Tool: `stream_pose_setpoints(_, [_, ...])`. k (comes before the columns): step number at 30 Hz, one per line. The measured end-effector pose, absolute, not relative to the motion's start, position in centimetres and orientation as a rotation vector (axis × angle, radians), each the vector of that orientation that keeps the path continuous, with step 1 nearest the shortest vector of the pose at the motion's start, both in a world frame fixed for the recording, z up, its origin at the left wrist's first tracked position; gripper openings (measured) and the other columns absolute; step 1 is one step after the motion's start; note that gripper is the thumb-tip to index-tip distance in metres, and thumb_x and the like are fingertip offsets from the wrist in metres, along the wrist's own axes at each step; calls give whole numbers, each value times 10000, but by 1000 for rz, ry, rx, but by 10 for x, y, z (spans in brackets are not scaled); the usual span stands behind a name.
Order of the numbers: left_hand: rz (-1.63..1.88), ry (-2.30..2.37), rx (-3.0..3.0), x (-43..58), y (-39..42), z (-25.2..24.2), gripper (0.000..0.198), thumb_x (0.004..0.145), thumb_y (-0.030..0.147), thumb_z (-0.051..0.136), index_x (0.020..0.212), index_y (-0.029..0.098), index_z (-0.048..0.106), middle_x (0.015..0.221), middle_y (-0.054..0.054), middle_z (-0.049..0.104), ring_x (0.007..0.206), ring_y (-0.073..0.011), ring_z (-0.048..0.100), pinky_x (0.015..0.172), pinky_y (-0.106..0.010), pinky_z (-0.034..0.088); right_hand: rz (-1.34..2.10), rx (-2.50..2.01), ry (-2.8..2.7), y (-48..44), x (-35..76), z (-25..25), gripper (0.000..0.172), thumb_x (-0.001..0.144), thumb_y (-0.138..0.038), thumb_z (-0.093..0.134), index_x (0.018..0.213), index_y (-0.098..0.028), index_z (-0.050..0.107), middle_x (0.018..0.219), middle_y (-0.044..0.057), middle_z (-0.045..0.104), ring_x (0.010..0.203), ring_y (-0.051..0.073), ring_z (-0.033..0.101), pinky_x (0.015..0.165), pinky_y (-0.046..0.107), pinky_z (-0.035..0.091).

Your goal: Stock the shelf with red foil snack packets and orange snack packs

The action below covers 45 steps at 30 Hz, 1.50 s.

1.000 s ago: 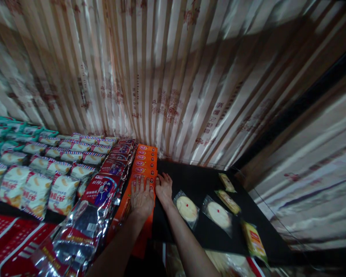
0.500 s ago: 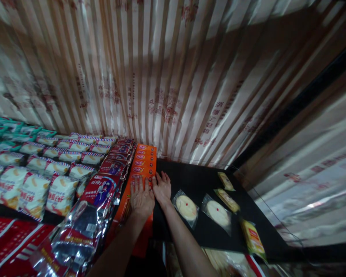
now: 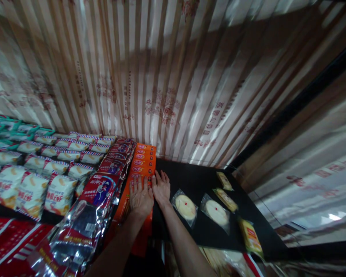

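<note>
A column of overlapping orange snack packets (image 3: 143, 157) runs from the back of the black shelf towards me. My left hand (image 3: 142, 195) lies flat on these packets with its fingers stretched out. Close beside it, my right hand (image 3: 161, 187) rests along the packets' right edge, fingers extended and partly on the black surface. Neither hand grips anything. Just left of the orange column lies a row of dark red and silver packets (image 3: 99, 190), overlapping one another. My hands and forearms hide part of the orange packets.
White snack bags (image 3: 59, 192) stand in rows on the left, with green packets (image 3: 17, 129) behind them. On the right lie two round wrapped flatbreads (image 3: 185, 207) and several yellow packets (image 3: 250, 235). A pleated curtain (image 3: 167, 77) closes off the back.
The view has shifted very slightly. Both hands stay at the same place on the orange packets, and nothing else has visibly moved.
</note>
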State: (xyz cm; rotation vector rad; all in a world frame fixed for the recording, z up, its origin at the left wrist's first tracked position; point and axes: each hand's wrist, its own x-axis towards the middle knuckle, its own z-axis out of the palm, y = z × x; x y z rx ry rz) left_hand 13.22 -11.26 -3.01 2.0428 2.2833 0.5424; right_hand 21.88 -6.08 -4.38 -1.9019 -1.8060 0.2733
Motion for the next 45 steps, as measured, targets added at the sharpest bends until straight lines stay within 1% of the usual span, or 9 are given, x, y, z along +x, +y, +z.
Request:
stream_pose_setpoints(5, [576, 2319, 1978, 128, -103, -24, 506, 897, 289, 390, 1355, 81, 442, 1443, -206, 366, 1365, -317, 285, 1122, -478, 222, 272, -1911, -1819, -60, 218, -45, 464, 925, -359, 346, 1340, -207, 489, 1431, 108, 425, 1342, 253, 304, 1052, 394, 281])
stream_pose_setpoints(10, [559, 2328, 1960, 123, -96, -26, 493, 884, 268, 404, 1348, 111, 458, 1449, -179, 366, 1362, -313, 294, 1109, -497, 249, 274, -1877, -1817, -59, 219, -47, 473, 919, -357, 349, 1369, -250, 447, 1443, 91, 409, 1354, 254, 285, 1061, 403, 272])
stream_pose_setpoints(15, [575, 2329, 2014, 124, -103, -24, 492, 894, 285, 392, 1340, 93, 467, 1449, -190, 363, 1374, -323, 261, 1124, -487, 216, 349, -1805, -1705, -58, 222, -50, 484, 901, -275, 314, 1344, -167, 477, 1412, 80, 451, 1328, 211, 328, 1090, 368, 256])
stream_pose_setpoints(20, [622, 2321, 2080, 127, -124, -19, 477, 894, 289, 397, 1332, 124, 486, 1441, -168, 392, 1371, -324, 266, 1125, -478, 224, 339, -1718, -1642, -58, 224, -54, 461, 820, -133, 329, 1194, -112, 599, 1342, 91, 513, 1296, 193, 364, 1089, 321, 277])
stream_pose_setpoints(23, [620, 2290, 2095, 128, -137, -21, 482, 867, 304, 454, 1328, 170, 497, 1435, -152, 407, 1362, -333, 285, 1112, -489, 251, 312, -1682, -1620, -59, 225, -56, 441, 795, -90, 322, 1088, -132, 649, 1305, 90, 540, 1274, 189, 389, 1078, 331, 299])
stream_pose_setpoints(26, [616, 2274, 2080, 127, -146, -25, 480, 861, 323, 472, 1326, 208, 500, 1427, -147, 421, 1360, -338, 290, 1102, -502, 262, 308, -1666, -1630, -60, 225, -55, 449, 781, -69, 329, 1071, -154, 661, 1306, 86, 540, 1270, 188, 392, 1074, 340, 306])
stream_pose_setpoints(31, [648, 2281, 2080, 125, -152, -32, 496, 857, 344, 475, 1329, 192, 495, 1422, -139, 431, 1371, -329, 268, 1114, -501, 239, 306, -1667, -1622, -60, 224, -55, 414, 795, -99, 367, 1054, -189, 676, 1307, 70, 541, 1268, 193, 394, 1061, 346, 323])
stream_pose_setpoints(38, [645, 2300, 2059, 123, -153, -35, 502, 857, 340, 483, 1330, 174, 486, 1432, -164, 403, 1356, -335, 297, 1099, -499, 267, 246, -1557, -1512, -56, 226, -63, 244, 809, -225, 465, 884, -153, 686, 1176, 133, 613, 1156, 244, 496, 1009, 400, 368])
stream_pose_setpoints(45, [621, 2300, 2070, 123, -155, -33, 494, 867, 328, 467, 1334, 167, 478, 1415, -162, 429, 1354, -335, 301, 1102, -502, 261, 250, -1513, -1500, -55, 227, -67, 233, 819, -260, 481, 851, -173, 695, 1160, 126, 623, 1130, 236, 507, 983, 395, 383])
